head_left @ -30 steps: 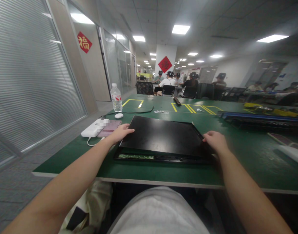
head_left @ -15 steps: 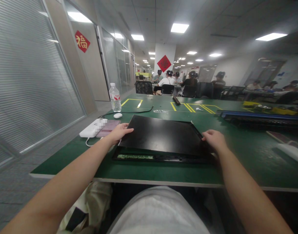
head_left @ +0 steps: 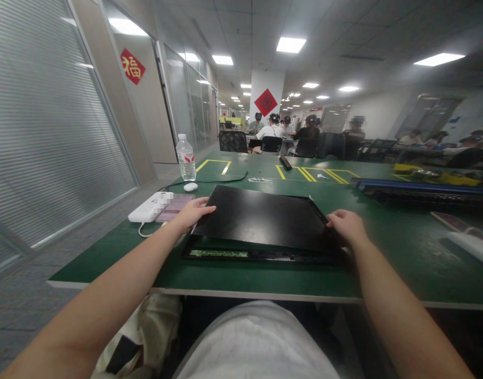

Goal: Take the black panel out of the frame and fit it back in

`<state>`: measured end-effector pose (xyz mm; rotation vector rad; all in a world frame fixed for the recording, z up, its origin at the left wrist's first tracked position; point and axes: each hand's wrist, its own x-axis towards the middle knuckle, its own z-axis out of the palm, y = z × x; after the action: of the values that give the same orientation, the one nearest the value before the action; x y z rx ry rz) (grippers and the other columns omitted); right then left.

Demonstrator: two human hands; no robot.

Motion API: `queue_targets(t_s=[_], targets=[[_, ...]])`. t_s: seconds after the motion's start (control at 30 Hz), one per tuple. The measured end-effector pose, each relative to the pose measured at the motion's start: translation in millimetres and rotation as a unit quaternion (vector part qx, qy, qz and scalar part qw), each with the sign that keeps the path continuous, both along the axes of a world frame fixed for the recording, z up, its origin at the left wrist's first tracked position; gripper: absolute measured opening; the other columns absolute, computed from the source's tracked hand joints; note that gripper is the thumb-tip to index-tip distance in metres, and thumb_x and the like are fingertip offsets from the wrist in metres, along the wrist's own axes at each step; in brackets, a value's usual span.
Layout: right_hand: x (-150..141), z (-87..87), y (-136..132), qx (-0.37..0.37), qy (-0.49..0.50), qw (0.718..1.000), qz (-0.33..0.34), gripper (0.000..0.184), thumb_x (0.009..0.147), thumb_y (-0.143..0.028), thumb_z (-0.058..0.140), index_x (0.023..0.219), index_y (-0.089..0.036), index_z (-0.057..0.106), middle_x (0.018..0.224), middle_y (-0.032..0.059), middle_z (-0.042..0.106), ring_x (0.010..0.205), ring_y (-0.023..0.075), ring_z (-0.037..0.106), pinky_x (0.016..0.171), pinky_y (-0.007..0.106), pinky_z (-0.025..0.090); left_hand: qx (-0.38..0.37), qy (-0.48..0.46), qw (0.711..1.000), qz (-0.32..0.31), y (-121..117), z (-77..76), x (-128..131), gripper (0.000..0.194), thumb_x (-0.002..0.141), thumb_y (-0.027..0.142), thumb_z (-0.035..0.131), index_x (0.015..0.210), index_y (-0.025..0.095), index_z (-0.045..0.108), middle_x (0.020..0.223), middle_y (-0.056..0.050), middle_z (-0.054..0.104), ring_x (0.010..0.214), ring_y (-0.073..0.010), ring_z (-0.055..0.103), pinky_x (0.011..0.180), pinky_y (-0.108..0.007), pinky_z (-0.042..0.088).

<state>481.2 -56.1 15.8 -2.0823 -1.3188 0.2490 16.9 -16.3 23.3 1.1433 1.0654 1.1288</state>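
Observation:
A flat black screen panel (head_left: 260,217) lies tilted over a dark frame (head_left: 296,257) on the green table (head_left: 233,281). Along the frame's near side shows a strip of green circuit board (head_left: 218,253). My left hand (head_left: 194,213) grips the panel's left edge, thumb on top and fingers beneath. At the opposite edge, my right hand (head_left: 347,226) is closed on the panel's right side, its fingertips partly hidden. The panel's near edge stands a little above the frame.
At left are a white power strip (head_left: 148,208), a purple phone (head_left: 176,207), a white mouse-like object (head_left: 190,187) and a water bottle (head_left: 186,159). A long dark bar with a blue edge (head_left: 419,187) lies at right. Several people sit at tables beyond.
The panel's near-left part appears very slightly shifted left. Both hands keep their hold in almost the same places.

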Motion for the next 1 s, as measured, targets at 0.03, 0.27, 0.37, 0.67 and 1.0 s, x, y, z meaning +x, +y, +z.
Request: queue_targets(t_s=[0.03, 0.27, 0.37, 0.67, 1.0], targets=[[0.5, -0.3, 0.2, 0.000, 0.001, 1.000, 0.000, 0.019, 0.074, -0.032, 0.057, 0.073, -0.020, 0.071, 0.070, 0.0052, 0.073, 0.066, 0.0189, 0.063, 0.061, 0.028, 0.044, 0.006, 0.004, 1.000, 0.009, -0.4, 0.6, 0.3, 0.056, 0.054, 0.023, 0.090, 0.105, 0.015, 0.069, 0.088, -0.008, 0.078, 0.077, -0.0232, 0.074, 0.075, -0.035, 0.058], [1.5, -0.6, 0.4, 0.008, 0.001, 1.000, 0.009, 0.017, 0.074, -0.031, 0.058, 0.073, -0.020, 0.071, 0.072, 0.0054, 0.074, 0.070, 0.0199, 0.065, 0.061, 0.027, 0.044, 0.046, 0.050, 0.997, 0.038, -0.3, 2.8, 0.1, 0.055, 0.047, 0.030, 0.093, 0.096, 0.016, 0.072, 0.098, -0.010, 0.077, 0.092, -0.0274, 0.072, 0.084, -0.039, 0.056], [0.2, 0.9, 0.1, 0.014, -0.009, 1.000, 0.010, 0.016, 0.075, -0.030, 0.058, 0.073, -0.020, 0.071, 0.071, 0.0052, 0.074, 0.071, 0.0200, 0.065, 0.062, 0.027, 0.044, 0.062, 0.090, 0.993, 0.042, 1.7, -0.5, -2.6, 0.053, 0.047, 0.035, 0.092, 0.093, 0.016, 0.072, 0.095, -0.009, 0.076, 0.087, -0.0260, 0.071, 0.080, -0.037, 0.055], [-1.6, 2.7, -1.0, 0.000, 0.006, 1.000, 0.003, 0.017, 0.074, -0.030, 0.057, 0.074, -0.021, 0.071, 0.073, 0.0046, 0.074, 0.068, 0.0193, 0.063, 0.060, 0.027, 0.045, 0.093, 0.248, 0.963, 0.052, 0.5, -3.4, -4.7, 0.034, 0.049, 0.036, 0.087, 0.072, 0.019, 0.069, 0.068, -0.003, 0.069, 0.074, -0.0265, 0.066, 0.065, -0.034, 0.050], [7.2, -4.2, 2.6, 0.016, 0.069, 0.997, 0.013, 0.019, 0.070, -0.035, 0.059, 0.073, -0.020, 0.071, 0.075, 0.0069, 0.075, 0.058, 0.0186, 0.060, 0.053, 0.028, 0.046, 0.097, 0.279, 0.955, 0.041, -2.1, -0.9, -4.0, 0.026, 0.049, 0.031, 0.084, 0.068, 0.020, 0.070, 0.066, -0.002, 0.068, 0.071, -0.0256, 0.065, 0.062, -0.031, 0.048]])
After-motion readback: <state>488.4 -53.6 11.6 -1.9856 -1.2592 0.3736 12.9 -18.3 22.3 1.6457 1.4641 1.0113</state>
